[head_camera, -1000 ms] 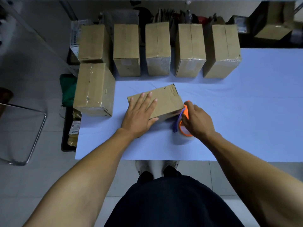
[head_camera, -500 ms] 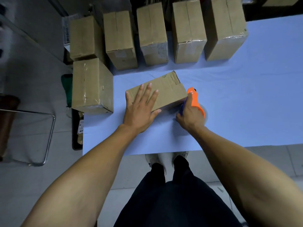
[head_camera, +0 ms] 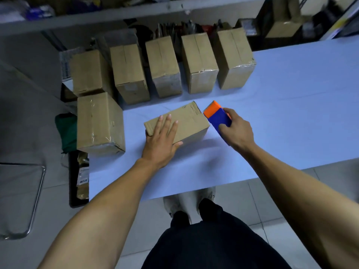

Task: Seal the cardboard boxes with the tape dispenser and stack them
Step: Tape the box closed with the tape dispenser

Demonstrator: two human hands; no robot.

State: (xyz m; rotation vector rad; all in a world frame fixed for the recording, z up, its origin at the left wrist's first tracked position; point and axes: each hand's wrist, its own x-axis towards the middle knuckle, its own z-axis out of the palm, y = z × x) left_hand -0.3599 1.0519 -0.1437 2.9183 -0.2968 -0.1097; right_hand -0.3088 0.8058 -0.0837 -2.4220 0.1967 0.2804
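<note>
Right grip closed round tape dispenser; left palm flat, fingers spread, on box

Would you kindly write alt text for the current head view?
A person's left hand presses flat on a cardboard box on a white table while the right hand holds an orange-and-blue tape dispenser beside it. Six more boxes stand behind.

White table under seven cardboard boxes.

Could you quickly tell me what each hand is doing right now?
Left hand: open, flat on the box.
Right hand: closed on the tape dispenser.
</note>
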